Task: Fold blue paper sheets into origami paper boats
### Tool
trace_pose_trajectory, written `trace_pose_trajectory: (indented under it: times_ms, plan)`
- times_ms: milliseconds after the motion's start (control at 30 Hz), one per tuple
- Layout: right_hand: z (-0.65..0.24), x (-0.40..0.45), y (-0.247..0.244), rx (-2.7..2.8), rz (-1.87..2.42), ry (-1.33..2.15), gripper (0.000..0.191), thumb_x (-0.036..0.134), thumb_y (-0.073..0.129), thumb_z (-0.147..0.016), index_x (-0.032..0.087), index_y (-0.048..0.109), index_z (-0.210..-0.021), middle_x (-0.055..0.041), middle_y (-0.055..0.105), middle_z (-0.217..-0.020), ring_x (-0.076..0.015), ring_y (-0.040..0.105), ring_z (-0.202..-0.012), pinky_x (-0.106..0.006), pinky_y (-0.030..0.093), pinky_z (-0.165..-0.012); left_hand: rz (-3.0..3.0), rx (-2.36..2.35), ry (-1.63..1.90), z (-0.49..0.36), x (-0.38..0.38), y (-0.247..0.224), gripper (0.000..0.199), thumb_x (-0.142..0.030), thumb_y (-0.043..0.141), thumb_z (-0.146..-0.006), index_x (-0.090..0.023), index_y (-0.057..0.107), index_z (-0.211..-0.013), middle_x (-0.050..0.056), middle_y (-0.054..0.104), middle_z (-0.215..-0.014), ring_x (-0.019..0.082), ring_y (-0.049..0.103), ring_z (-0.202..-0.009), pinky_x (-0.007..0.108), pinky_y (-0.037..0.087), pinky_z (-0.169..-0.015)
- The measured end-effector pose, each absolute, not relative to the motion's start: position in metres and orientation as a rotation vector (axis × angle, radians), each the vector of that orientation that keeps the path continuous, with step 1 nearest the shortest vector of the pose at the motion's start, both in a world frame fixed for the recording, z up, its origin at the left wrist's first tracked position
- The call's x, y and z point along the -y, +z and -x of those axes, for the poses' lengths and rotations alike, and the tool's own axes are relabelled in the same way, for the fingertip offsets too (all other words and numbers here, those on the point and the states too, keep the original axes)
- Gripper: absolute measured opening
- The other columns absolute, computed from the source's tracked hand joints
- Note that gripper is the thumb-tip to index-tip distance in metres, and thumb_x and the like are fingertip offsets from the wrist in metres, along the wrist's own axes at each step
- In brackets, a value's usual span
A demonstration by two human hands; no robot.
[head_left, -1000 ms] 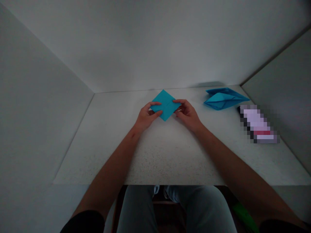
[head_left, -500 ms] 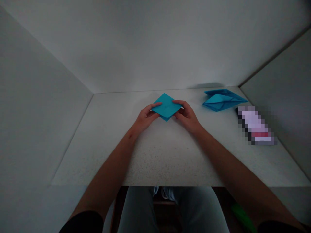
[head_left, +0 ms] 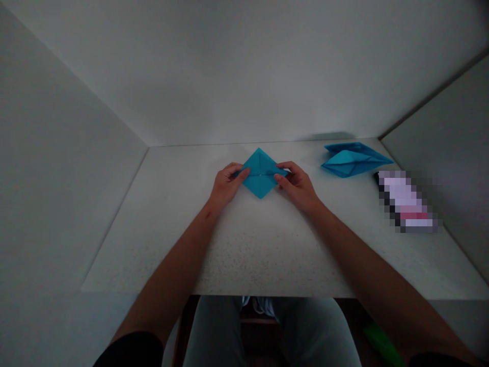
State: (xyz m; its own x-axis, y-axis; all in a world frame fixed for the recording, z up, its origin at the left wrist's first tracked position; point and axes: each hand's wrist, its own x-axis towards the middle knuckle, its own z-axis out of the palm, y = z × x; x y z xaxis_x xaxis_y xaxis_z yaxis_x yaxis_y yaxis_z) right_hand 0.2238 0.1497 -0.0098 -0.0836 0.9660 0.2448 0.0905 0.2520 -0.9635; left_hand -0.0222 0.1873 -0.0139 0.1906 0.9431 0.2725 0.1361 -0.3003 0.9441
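Note:
A piece of folded blue paper shows as a diamond near the back of the white table, with a crease line running across its middle. My left hand pinches its left corner, the thumb lying on top. At the right corner my right hand grips it the same way, thumb on the upper face and fingers behind. Parts of the fingers are hidden under or behind the paper.
To the right, near the back wall, lies a folded blue paper shape with pointed ends. Nearer me is a blurred-out phone-like object. Side walls border the white table, whose front edge is above my legs.
The thumbs have moved from the near edge onto the paper's upper face. The paper now shows a horizontal crease line and looks more opened toward me.

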Motion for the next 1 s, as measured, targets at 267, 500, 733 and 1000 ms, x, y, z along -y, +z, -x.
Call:
trace_pose_trajectory:
  times_ms: [267, 500, 733, 1000]
  plan:
    - [-0.223, -0.15, -0.006, 1.441, 1.014, 1.002, 0.04, 0.061, 0.074, -0.097, 0.03, 0.068, -0.122, 0.0019, 0.061, -0.083, -0.0149, 0.059, -0.068, -0.029, 0.053, -0.061, -1.534, -1.051, 1.246, 0.02, -0.185, -0.016, 0.041, -0.058, 0.074, -0.095, -0.024, 0.07, -0.118, 0.005, 0.074, -0.097, 0.015, 0.066, -0.079, 0.025, 0.054, -0.067]
    - [-0.228, -0.152, -0.017, 1.513, 1.029, 0.985, 0.057, 0.051, 0.083, -0.087, 0.029, 0.065, -0.137, -0.0001, 0.067, -0.093, -0.0181, 0.063, -0.078, -0.034, 0.056, -0.073, -1.729, -0.995, 1.094, 0.024, -0.18, -0.009, 0.07, -0.048, 0.093, -0.079, -0.022, 0.072, -0.139, 0.012, 0.074, -0.128, 0.023, 0.071, -0.106, 0.033, 0.059, -0.087]
    - [-0.226, -0.153, -0.014, 1.467, 1.091, 0.873, 0.033, 0.053, 0.08, -0.09, 0.027, 0.071, -0.108, -0.0007, 0.067, -0.095, -0.0171, 0.061, -0.079, -0.033, 0.054, -0.073, -1.831, -1.047, 1.064, 0.022, -0.175, -0.003, 0.041, -0.05, 0.08, -0.093, -0.025, 0.082, -0.126, 0.005, 0.076, -0.099, 0.015, 0.066, -0.08, 0.027, 0.054, -0.073]
    - [-0.227, -0.152, -0.011, 1.415, 1.035, 0.963, 0.057, 0.055, 0.088, -0.083, 0.031, 0.066, -0.129, 0.0018, 0.065, -0.087, -0.018, 0.06, -0.075, -0.033, 0.053, -0.069, -1.643, -1.04, 1.142, 0.017, -0.176, -0.005, 0.053, -0.051, 0.089, -0.083, -0.022, 0.081, -0.126, 0.007, 0.081, -0.105, 0.015, 0.068, -0.077, 0.028, 0.055, -0.071]
